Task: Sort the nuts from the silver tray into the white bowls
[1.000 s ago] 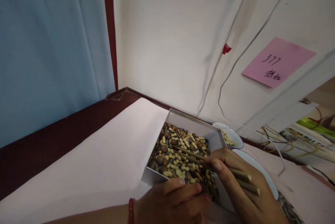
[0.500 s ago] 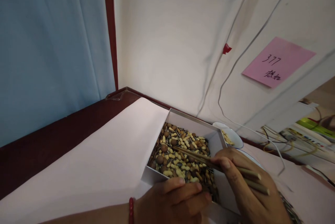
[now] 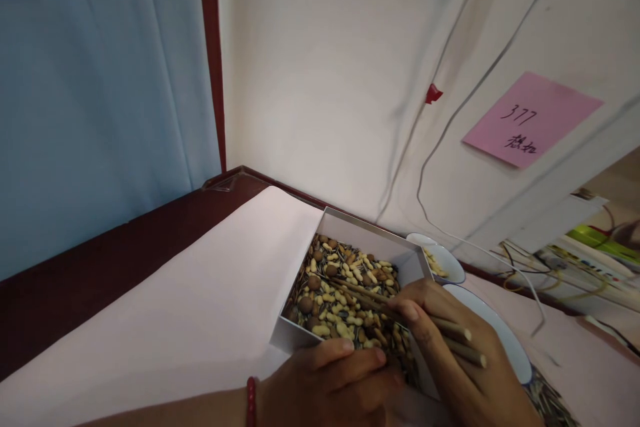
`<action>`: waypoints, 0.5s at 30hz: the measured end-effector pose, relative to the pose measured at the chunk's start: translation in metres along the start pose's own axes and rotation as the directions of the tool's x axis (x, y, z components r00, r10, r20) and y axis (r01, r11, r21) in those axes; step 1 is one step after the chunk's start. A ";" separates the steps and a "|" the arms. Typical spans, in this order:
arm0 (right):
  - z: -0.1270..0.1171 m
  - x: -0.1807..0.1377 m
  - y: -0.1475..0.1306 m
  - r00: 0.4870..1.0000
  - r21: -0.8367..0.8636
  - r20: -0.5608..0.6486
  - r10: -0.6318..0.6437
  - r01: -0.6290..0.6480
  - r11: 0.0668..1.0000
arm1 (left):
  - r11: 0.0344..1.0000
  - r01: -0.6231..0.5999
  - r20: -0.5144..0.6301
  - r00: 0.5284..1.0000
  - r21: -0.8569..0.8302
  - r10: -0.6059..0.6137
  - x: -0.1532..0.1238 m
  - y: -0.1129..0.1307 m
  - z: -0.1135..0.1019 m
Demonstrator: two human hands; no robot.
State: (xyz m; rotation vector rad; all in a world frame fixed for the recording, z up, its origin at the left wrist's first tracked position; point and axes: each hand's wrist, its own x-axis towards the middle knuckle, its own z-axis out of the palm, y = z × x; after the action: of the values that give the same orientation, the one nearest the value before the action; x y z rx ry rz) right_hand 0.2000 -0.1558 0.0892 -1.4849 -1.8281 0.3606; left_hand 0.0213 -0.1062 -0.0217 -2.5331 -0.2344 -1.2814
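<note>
Leftmost, the blue curtain (image 3: pixel 100 94) and the pale cloth (image 3: pixel 190 307) over the dark table (image 3: pixel 75 280) play no part. Next comes the left hand (image 3: pixel 330 384), a red band (image 3: pixel 250 402) at its wrist, its fingers curled over the near rim of the white box (image 3: pixel 370 237) and steadying it. The box holds a mix of peanuts, brown nuts and striped seeds (image 3: pixel 340 294), heaped close to the rim on the near side. From the right, the right hand (image 3: pixel 450 347) is closed on a pair of chopsticks (image 3: pixel 400 310) whose tips lie low among the nuts near the middle of the box (whether they pinch one I cannot tell). Just beyond the box stand a small bowl (image 3: pixel 445 260) and a white plate (image 3: pixel 505 340).

The risk I judge likeliest is a round nut slipping from the tips in transit and rolling off across the cloth. Stirring too hard could also flick seeds over the low wall, or shove the light box if the left hand's hold slackens.
</note>
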 end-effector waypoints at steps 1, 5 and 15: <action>0.000 0.000 0.000 1.000 -0.005 -0.002 -0.005 0.005 1.000 | 1.000 -0.015 -0.006 1.000 0.000 0.015 0.000 -0.001 0.000; 0.002 0.000 0.004 1.000 -0.011 0.008 -0.005 0.005 1.000 | 1.000 -0.023 -0.003 1.000 -0.005 0.023 0.000 -0.004 0.001; -0.005 -0.005 -0.002 0.995 -0.066 -0.096 0.000 -0.007 0.998 | 1.000 0.010 0.043 0.999 0.005 -0.011 0.002 0.001 -0.004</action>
State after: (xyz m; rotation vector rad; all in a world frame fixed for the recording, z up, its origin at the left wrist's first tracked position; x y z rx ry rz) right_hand 0.2024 -0.1625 0.0922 -1.5242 -1.7765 0.2283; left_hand 0.0199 -0.1084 -0.0176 -2.5606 -0.2604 -1.2290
